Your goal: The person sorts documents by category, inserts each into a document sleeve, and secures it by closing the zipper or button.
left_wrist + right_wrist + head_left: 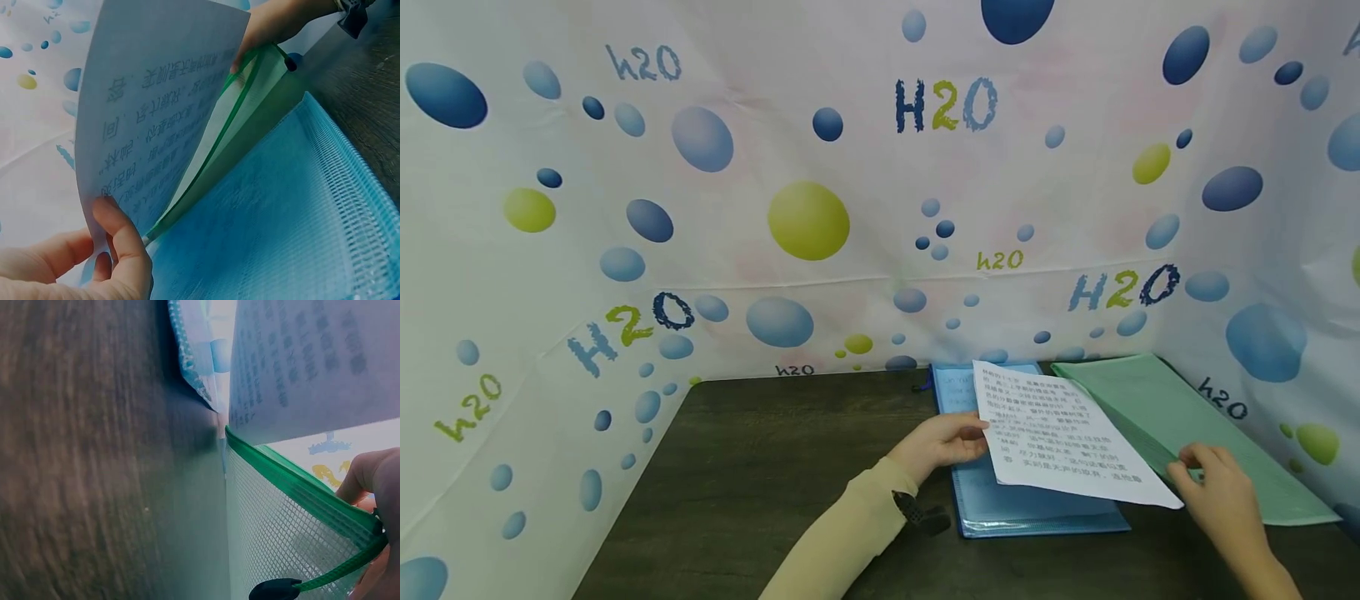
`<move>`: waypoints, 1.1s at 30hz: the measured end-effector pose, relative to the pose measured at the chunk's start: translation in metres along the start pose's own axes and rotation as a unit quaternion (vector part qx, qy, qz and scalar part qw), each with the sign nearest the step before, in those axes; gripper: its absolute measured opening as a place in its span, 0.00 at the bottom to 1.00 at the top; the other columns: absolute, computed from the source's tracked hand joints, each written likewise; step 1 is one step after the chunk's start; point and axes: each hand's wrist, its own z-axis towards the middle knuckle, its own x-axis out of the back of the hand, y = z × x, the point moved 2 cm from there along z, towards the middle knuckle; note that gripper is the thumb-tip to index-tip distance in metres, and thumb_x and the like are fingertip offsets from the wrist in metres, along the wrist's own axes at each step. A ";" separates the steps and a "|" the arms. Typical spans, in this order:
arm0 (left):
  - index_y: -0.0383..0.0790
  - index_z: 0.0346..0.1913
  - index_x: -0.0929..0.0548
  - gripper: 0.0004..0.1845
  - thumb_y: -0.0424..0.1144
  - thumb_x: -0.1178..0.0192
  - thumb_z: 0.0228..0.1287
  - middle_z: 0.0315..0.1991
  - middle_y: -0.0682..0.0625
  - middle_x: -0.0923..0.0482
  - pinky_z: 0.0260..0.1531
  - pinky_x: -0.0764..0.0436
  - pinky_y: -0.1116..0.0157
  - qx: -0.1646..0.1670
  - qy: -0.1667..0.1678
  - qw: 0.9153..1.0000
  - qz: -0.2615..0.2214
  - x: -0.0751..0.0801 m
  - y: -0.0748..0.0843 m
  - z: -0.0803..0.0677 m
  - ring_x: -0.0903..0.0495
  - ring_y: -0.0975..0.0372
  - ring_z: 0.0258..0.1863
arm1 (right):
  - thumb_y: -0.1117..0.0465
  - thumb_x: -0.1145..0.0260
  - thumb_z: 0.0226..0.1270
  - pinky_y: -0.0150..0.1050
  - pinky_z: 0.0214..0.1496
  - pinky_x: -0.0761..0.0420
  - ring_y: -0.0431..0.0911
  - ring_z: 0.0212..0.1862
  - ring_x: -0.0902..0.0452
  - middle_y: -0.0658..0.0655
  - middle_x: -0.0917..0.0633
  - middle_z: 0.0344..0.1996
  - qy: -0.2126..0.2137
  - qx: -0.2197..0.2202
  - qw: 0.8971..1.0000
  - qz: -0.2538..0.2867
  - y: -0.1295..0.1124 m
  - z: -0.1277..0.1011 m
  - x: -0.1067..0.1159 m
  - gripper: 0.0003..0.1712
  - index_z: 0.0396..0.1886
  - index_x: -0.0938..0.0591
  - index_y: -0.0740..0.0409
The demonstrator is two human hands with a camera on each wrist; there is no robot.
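Fingers of left hand (942, 443) pinch paper (1060, 437) at left edge. Right hand (1217, 483) pinches green pouch (1187, 417) mouth open, just right of paper. Paper's long side runs near-far, over blue pouch (1022, 504) on worktop (760, 467).

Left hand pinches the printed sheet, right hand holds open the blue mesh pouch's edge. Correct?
Not quite. The right hand holds the edge of the green mesh pouch, not the blue one; the right wrist view shows its fingers on the green zip edge. The blue mesh pouch lies flat on the table beneath. The left hand does pinch the printed sheet.
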 end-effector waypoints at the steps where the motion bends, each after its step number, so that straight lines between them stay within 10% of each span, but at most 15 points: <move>1: 0.37 0.65 0.27 0.23 0.24 0.46 0.67 0.51 0.40 0.23 0.39 0.20 0.69 0.000 0.002 1.000 0.002 -0.001 0.000 0.002 0.22 0.55 0.50 | 0.65 0.42 0.59 0.49 0.30 0.26 0.59 0.33 0.23 0.69 0.22 0.35 -0.003 0.000 1.000 0.003 0.000 0.001 0.000 0.08 0.32 0.22 0.69; 7: 0.36 0.64 0.27 0.22 0.23 0.48 0.68 0.51 0.40 0.23 0.42 0.21 0.67 0.000 -0.004 1.000 -0.014 -0.008 -0.001 0.009 0.23 0.54 0.55 | 0.65 0.42 0.60 0.33 0.27 0.28 0.38 0.30 0.25 0.67 0.20 0.36 -0.016 -0.007 1.000 0.026 0.004 0.004 0.002 0.08 0.32 0.20 0.67; 14: 0.34 0.62 0.25 0.20 0.23 0.48 0.68 0.52 0.38 0.23 0.50 0.22 0.64 -0.006 0.003 1.000 -0.022 -0.013 -0.003 0.015 0.24 0.52 0.58 | 0.64 0.43 0.64 0.30 0.29 0.31 0.10 0.34 0.51 0.66 0.19 0.37 -0.028 -0.010 0.999 0.043 0.008 0.006 0.005 0.09 0.34 0.19 0.66; 23: 0.31 0.64 0.27 0.22 0.20 0.51 0.68 0.60 0.35 0.27 0.66 0.30 0.59 -0.025 0.002 0.998 -0.059 -0.016 -0.008 0.022 0.29 0.47 0.66 | 0.58 0.46 0.71 0.41 0.37 0.30 0.18 0.36 0.42 0.69 0.20 0.45 -0.081 -0.056 0.994 0.049 0.007 0.007 0.007 0.15 0.41 0.20 0.66; 30: 0.32 0.62 0.26 0.22 0.19 0.50 0.67 0.59 0.34 0.26 0.65 0.28 0.57 -0.035 0.016 0.997 -0.074 -0.022 -0.014 0.024 0.28 0.47 0.64 | 0.57 0.46 0.72 0.53 0.42 0.28 0.61 0.46 0.29 0.73 0.22 0.47 -0.096 -0.073 0.991 0.054 0.008 0.009 0.006 0.17 0.42 0.21 0.69; 33: 0.32 0.61 0.25 0.22 0.19 0.49 0.66 0.56 0.36 0.24 0.64 0.27 0.57 -0.038 0.015 0.997 -0.069 -0.023 -0.017 0.022 0.25 0.48 0.62 | 0.57 0.46 0.72 0.53 0.42 0.29 0.63 0.48 0.29 0.74 0.22 0.48 -0.097 -0.078 0.991 0.055 0.008 0.009 0.006 0.17 0.42 0.20 0.69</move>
